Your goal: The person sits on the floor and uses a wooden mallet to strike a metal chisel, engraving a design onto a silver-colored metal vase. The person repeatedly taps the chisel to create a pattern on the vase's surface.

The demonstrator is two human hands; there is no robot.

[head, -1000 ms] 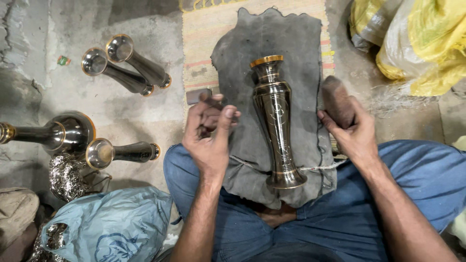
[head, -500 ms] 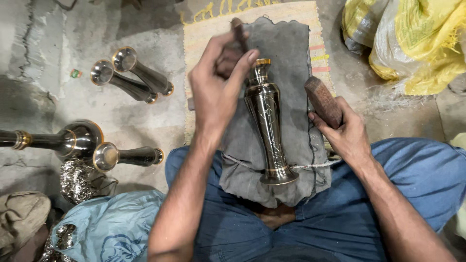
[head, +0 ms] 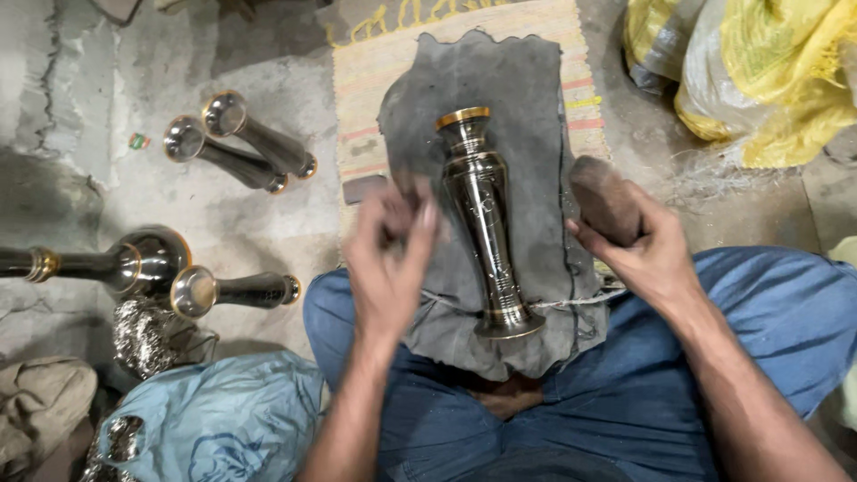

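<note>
Head cam, looking straight down at the lap: left hand [head: 388, 259] is motion-blurred, fingers curled in, and I can't tell if it pinches anything. Half a second ago it was raised over the vase's neck; now it's dropped back beside the body, so the vase is uncovered again. Right hand [head: 638, 250] stays wrapped around a brown wooden block [head: 605, 198]. Dark metal vase [head: 486, 228] lies on a grey cloth [head: 509, 107] over the knees, gold rim pointing away. More vases [head: 241, 143] lie on the concrete to the left, yellow sacks [head: 768, 80] top right.
</note>
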